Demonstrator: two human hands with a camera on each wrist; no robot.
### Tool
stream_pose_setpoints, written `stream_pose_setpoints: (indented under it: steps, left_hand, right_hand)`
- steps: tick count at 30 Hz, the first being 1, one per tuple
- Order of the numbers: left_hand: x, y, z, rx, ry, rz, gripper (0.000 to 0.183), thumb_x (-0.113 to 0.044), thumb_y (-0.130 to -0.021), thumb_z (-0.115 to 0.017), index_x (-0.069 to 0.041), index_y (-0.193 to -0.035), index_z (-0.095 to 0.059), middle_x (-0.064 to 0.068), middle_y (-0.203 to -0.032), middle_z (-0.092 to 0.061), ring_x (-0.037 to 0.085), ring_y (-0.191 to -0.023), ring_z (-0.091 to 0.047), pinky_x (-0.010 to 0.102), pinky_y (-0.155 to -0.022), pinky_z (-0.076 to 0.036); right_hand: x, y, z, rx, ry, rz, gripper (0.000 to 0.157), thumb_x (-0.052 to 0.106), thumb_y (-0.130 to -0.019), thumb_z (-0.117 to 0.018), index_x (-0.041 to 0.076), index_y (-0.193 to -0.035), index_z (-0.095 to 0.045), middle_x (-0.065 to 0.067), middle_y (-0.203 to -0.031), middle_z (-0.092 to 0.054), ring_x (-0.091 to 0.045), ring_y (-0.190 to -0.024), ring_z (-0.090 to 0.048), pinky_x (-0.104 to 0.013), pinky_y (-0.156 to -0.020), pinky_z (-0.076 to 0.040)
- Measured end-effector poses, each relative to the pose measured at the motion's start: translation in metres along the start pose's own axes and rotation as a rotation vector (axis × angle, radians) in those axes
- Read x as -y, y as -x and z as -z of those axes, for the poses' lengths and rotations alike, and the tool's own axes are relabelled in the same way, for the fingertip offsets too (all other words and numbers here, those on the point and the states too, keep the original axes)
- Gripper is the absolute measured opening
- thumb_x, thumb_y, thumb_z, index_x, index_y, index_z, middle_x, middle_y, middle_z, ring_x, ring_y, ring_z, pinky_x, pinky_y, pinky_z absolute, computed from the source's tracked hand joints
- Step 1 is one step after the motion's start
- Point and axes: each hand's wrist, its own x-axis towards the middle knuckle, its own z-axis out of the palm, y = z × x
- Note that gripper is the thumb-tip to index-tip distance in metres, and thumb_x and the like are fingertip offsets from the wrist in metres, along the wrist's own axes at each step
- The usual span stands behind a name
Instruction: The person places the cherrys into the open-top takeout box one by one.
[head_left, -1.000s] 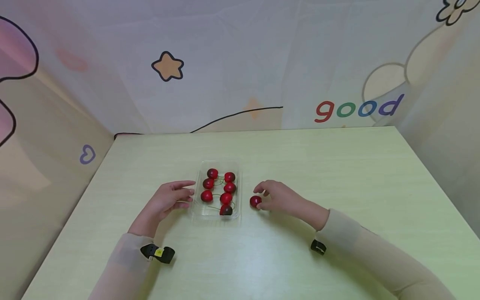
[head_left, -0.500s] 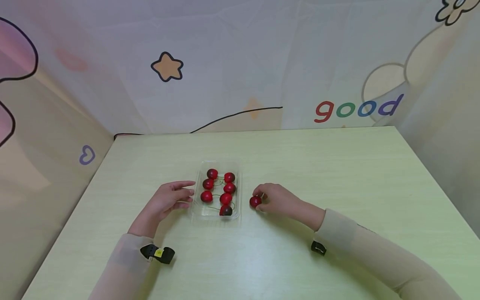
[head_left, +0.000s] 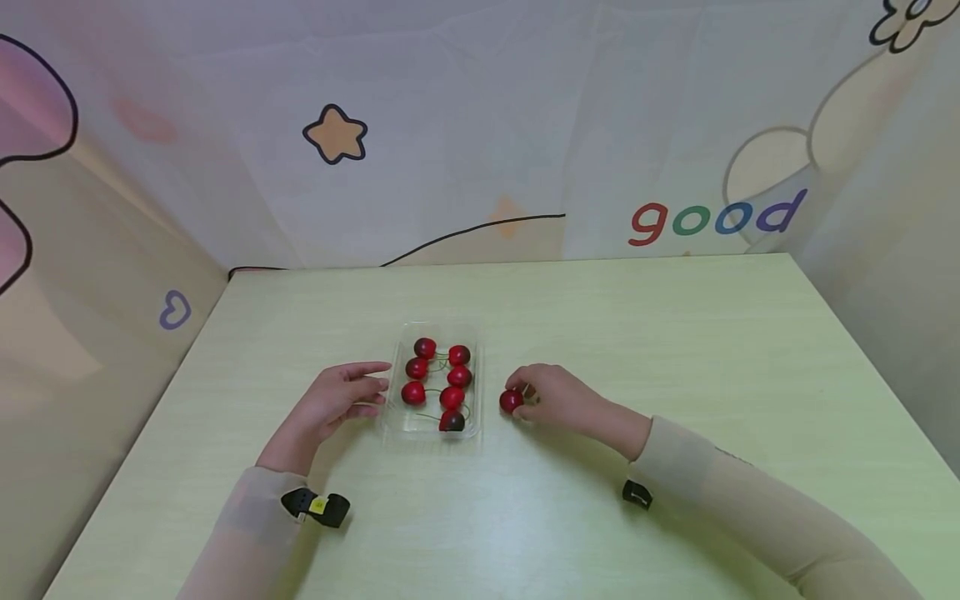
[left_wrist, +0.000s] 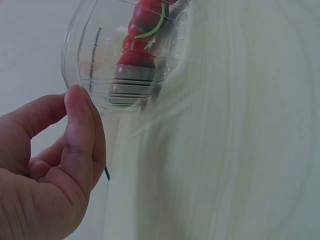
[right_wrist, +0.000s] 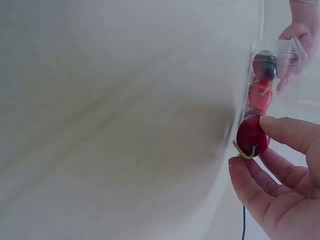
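A clear plastic box [head_left: 431, 433] lies on the table, holding several red cherries [head_left: 452, 397] with green stems in two rough rows. My left hand [head_left: 333, 404] is at the box's left side, its fingers spread and fairly straight; the left wrist view shows fingertips [left_wrist: 77, 95] at the rim. To the right of the box, my right hand [head_left: 558, 398] pinches a single dark red cherry [right_wrist: 251, 136] between thumb and finger. Its short bent stem shows in the right wrist view. Whether this cherry touches the table is hard to tell.
The pale wooden table [head_left: 637, 333] meets a printed cloth backdrop [head_left: 480, 125] at its far edge. Cloth also stands along the left and right sides. Black straps with small devices sit at both wrists.
The right fingers have drawn in around the single cherry and now pinch it; the cherry has barely shifted. My left hand and the box have stayed in place.
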Motion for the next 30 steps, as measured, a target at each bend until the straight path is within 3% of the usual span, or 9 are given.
stream_pose_setpoints:
  steps: [14,21,30]
  left_hand:
    - [-0.001,0.0,0.0,0.003,0.006,0.003,0.047,-0.013,-0.104,-0.055,0.0,-0.149,-0.05,0.021,-0.127,-0.068,0.006,-0.078,-0.066,0.017,-0.071,-0.06]
    - [-0.001,0.002,0.0,0.018,0.01,-0.011,0.049,-0.013,-0.104,-0.056,0.001,-0.15,-0.048,0.019,-0.126,-0.069,0.005,-0.079,-0.066,0.017,-0.071,-0.06]
    - [-0.001,0.002,-0.001,0.029,0.014,-0.016,0.05,-0.013,-0.104,-0.056,0.001,-0.151,-0.047,0.021,-0.128,-0.068,0.005,-0.078,-0.066,0.018,-0.071,-0.061]
  right_hand:
    - [0.013,0.002,0.028,-0.061,-0.066,-0.007,0.034,0.01,-0.093,-0.073,-0.001,-0.125,-0.067,-0.016,-0.116,-0.073,-0.028,-0.106,-0.069,-0.039,-0.092,-0.061]
    - [0.027,-0.002,0.039,-0.103,-0.112,0.055,0.032,0.009,-0.094,-0.073,-0.001,-0.124,-0.067,-0.016,-0.118,-0.073,-0.029,-0.108,-0.071,-0.041,-0.096,-0.061]
    - [0.047,-0.013,0.038,-0.099,-0.135,0.117,0.035,0.009,-0.095,-0.072,-0.001,-0.127,-0.065,-0.015,-0.123,-0.071,-0.029,-0.111,-0.07,-0.04,-0.1,-0.06]
